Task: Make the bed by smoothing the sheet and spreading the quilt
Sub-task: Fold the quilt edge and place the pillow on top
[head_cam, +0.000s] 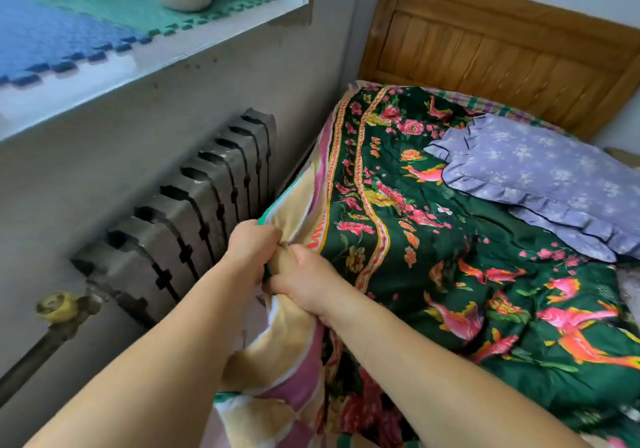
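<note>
You see the bed (502, 42), wooden headboard at the far end. The green floral quilt (450, 239) covers most of it, rumpled. A lilac pillow (540, 177) lies on the quilt near the headboard. A striped sheet (491, 106) shows just below the headboard.

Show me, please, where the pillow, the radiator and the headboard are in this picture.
pillow (540, 177): head view, middle of its lilac top.
radiator (194, 219): head view, its central dark fins.
headboard (485, 56): head view, its slatted wooden panel.
</note>
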